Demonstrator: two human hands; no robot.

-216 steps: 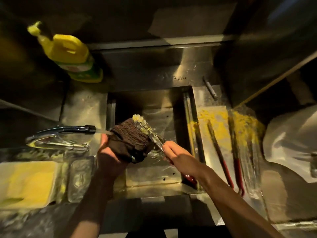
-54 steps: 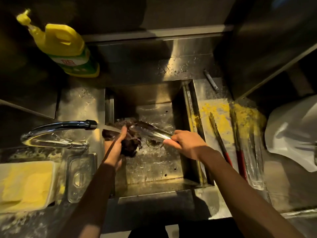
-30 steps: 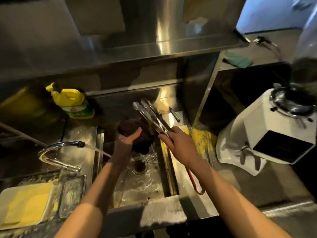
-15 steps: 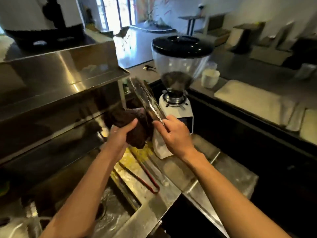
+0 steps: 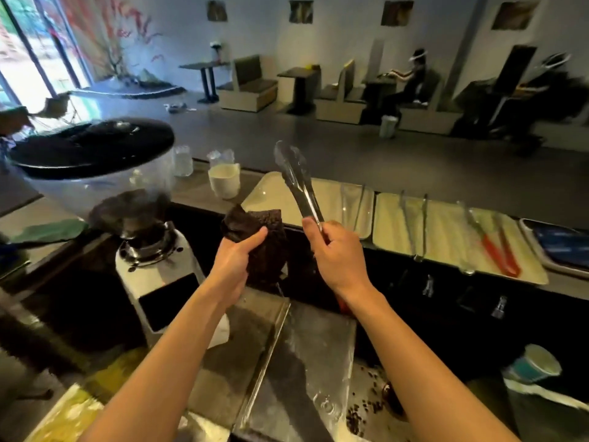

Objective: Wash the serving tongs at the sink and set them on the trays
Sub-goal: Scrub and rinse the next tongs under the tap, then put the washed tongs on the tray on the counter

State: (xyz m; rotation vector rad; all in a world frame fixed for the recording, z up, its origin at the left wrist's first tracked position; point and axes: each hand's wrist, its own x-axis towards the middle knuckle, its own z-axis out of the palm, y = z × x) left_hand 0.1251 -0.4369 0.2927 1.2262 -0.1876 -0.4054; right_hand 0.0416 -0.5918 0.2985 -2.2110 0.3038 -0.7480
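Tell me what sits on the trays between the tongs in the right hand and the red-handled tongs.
In the head view, two pairs of plain metal tongs: one on the left tray, one on the middle tray, before the red-handled tongs.

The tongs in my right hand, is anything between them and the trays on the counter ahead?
Nothing visible blocks the way. The tongs, held in the right hand, already reach up over the near edge of the leftmost tray. The brown cloth in the left hand sits off to the side.
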